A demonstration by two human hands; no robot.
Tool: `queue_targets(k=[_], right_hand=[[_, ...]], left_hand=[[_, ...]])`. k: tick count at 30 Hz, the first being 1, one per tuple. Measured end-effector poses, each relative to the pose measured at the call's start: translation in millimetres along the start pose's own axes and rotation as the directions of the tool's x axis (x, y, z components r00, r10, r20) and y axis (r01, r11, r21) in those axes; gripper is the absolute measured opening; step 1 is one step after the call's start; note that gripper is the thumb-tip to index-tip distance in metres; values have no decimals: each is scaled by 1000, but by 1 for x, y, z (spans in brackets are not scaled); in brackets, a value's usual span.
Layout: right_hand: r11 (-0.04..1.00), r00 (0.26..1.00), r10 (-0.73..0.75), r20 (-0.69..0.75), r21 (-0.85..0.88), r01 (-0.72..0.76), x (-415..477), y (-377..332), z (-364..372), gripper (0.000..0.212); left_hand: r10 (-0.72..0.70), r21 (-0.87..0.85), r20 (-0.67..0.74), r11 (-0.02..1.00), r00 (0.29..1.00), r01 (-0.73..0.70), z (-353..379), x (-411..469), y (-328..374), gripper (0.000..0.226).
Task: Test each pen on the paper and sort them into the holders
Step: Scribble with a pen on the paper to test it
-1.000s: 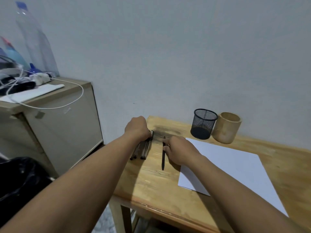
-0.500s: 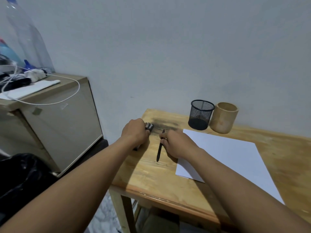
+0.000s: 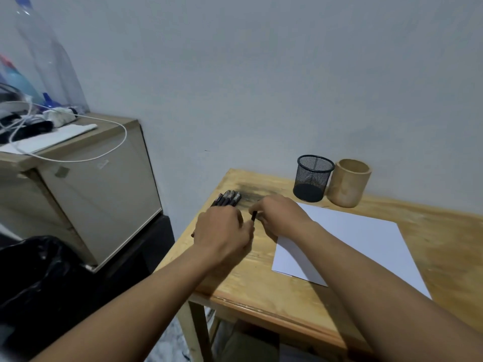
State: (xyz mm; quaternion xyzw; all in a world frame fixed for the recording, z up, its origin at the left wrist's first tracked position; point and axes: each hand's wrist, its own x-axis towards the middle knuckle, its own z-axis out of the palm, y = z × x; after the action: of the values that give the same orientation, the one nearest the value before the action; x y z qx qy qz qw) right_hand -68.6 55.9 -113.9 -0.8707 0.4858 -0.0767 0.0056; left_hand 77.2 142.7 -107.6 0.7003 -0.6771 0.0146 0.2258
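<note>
Uncapping risk: both hands look set to pull the cap off the pen [image 3: 253,217]. A sudden release could send the cap over the left edge of the table [image 3: 261,283].
Bundle risk: the untested pens [image 3: 226,199] lie side by side just beyond the left hand and near that same edge. A jerk of the hand could roll them off.
Paper risk: the sheet [image 3: 352,239] lies loose, with the right forearm over its near-left corner, so a dragged arm could shift it before the test stroke.
Left hand [image 3: 222,231]: fingers curled, pinching the near end of the pen.
Right hand [image 3: 281,218]: curled over the far end. The fingertips are hidden, so I cannot tell the exact grip.
Pen in hand: slim and dark, with only a short stretch showing between the hands. It is held low over the table, just left of the paper. Whether it is capped or uncapped, I cannot tell.
Holders: a black mesh cup [image 3: 313,178] and a bamboo cup [image 3: 349,182] stand just beside each other at the back by the wall. No pen sticks out of either.
</note>
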Motion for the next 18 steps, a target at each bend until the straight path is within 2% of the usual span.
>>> queue_targets(k=[3,7,10,14,16,18], right_hand=[[999,999,-29,-42,-24,28,-3,0,-3,18],[998,993,-68,-100,3,68,-10,2,-8,18],[996,974,-82,-209,10,86,-16,6,-20,23],[997,961,-80,-263,-10,80,-23,13,-43,24],[995,945,-27,-325,78,56,-30,17,-52,22],[976,921,68,-384,217,18,-37,19,-61,17]], left_hand=[[-2,53,37,999,999,0,0,-8,6,38],[-48,-30,72,998,996,50,-9,-5,10,22],[-37,-76,-5,996,999,37,-20,1,14,20],[25,-204,-198,977,980,-66,-39,17,20,15],[14,-326,-277,939,961,-108,-50,26,31,22],[-53,-509,-308,853,950,-117,-56,32,44,40]])
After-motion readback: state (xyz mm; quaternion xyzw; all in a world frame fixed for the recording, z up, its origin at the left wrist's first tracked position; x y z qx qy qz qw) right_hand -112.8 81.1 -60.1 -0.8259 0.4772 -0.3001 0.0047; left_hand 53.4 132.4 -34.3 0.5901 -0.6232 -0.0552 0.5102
